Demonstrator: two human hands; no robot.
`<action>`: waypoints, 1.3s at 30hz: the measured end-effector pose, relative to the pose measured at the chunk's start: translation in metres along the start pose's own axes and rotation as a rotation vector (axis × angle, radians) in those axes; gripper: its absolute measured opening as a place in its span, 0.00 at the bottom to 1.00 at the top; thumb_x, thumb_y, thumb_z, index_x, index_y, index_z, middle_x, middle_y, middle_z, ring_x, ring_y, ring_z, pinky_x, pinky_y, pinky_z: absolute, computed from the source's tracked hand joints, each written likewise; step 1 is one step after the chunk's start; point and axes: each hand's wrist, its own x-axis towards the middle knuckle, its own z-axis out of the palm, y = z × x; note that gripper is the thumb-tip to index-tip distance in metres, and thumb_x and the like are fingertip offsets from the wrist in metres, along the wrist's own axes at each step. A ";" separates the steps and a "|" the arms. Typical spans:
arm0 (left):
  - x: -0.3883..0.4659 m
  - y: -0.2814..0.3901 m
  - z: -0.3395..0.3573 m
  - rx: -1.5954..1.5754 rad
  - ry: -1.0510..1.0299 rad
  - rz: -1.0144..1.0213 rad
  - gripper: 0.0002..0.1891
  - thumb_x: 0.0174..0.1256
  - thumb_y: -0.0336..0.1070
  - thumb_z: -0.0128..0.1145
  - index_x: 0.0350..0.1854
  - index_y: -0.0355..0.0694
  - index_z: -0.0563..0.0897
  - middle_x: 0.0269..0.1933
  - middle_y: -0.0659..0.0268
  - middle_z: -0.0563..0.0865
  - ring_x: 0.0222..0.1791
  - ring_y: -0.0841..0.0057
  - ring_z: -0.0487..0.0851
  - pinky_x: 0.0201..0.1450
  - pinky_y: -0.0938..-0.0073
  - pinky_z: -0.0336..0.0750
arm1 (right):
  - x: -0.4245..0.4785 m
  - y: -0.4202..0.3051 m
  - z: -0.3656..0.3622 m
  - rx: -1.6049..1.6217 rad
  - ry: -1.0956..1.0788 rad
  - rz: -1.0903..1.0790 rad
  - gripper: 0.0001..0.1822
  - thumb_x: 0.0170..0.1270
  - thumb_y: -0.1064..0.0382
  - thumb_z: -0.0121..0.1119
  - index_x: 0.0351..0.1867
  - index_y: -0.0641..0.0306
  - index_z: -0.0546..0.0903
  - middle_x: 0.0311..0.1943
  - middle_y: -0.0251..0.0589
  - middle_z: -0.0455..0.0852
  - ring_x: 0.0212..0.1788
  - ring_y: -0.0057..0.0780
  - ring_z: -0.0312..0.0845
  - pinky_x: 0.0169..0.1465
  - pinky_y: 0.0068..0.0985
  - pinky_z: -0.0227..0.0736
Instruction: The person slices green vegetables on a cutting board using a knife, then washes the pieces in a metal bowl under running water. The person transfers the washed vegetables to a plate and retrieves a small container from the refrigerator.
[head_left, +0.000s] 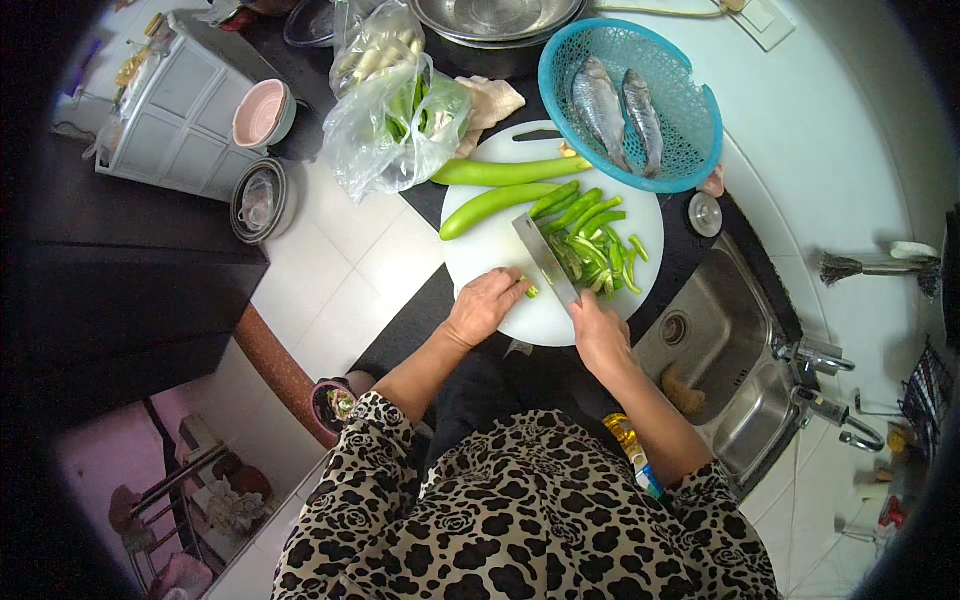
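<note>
My right hand (602, 334) grips the handle of a cleaver (545, 259), its broad blade slanting up and left over a round white cutting board (480, 264). Left of the blade, my left hand (491, 300) holds a small piece of green pepper (531, 289) against the board, fingers curled and partly covering it. Cut green pepper strips (600, 259) lie heaped right of the blade. Whole green peppers (574, 210) rest above them. Two long pale green eggplants (499, 205) lie across the board's upper part.
A blue plastic colander (709, 142) holding two fish (600, 105) overlaps the board's upper right. Clear plastic bags (352, 139) of vegetables stand at upper left. A steel sink (720, 322) with faucets (817, 356) lies to the right. Below left is a bin (324, 431) with scraps.
</note>
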 end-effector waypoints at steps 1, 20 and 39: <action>0.001 0.000 0.000 0.000 0.011 0.003 0.19 0.50 0.29 0.53 0.48 0.39 0.80 0.47 0.65 0.79 0.43 0.71 0.80 0.44 0.74 0.77 | -0.007 -0.004 -0.006 -0.007 -0.015 -0.014 0.12 0.70 0.57 0.45 0.40 0.66 0.70 0.26 0.57 0.82 0.32 0.56 0.80 0.37 0.49 0.72; -0.008 -0.005 0.001 0.000 0.021 0.024 0.14 0.48 0.29 0.54 0.40 0.37 0.82 0.44 0.64 0.82 0.43 0.69 0.82 0.43 0.73 0.79 | -0.003 -0.011 -0.005 -0.066 -0.039 -0.077 0.13 0.70 0.56 0.45 0.38 0.66 0.72 0.23 0.58 0.82 0.30 0.58 0.80 0.36 0.51 0.71; 0.038 0.006 0.013 -0.094 0.050 -0.015 0.16 0.47 0.23 0.55 0.42 0.39 0.78 0.46 0.61 0.80 0.45 0.63 0.81 0.44 0.67 0.79 | -0.041 0.030 -0.004 0.072 0.318 -0.113 0.11 0.67 0.59 0.51 0.45 0.63 0.70 0.30 0.50 0.83 0.29 0.51 0.80 0.31 0.42 0.74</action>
